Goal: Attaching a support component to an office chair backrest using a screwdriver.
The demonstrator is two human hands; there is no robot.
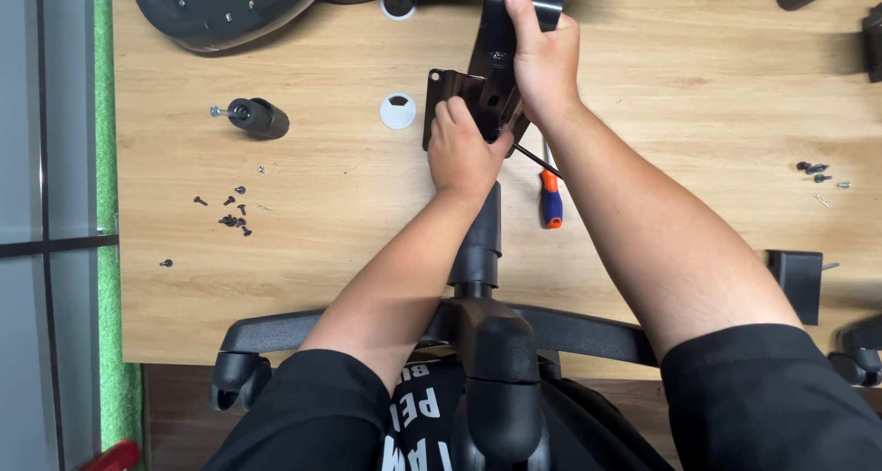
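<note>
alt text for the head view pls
Two bare hands, left hand and right hand, grip a black metal bracket over a wooden table; a screwdriver, loose screws and a caster lie nearby.

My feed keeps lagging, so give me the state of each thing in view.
Left hand: gripping the black metal bracket.
Right hand: gripping the bracket's upright arm.
Screwdriver: lying flat on the table, unheld.
Caster wheel: loose, on its side.
Black screws: scattered loose.
Chair base: lying across the table edge.
</note>
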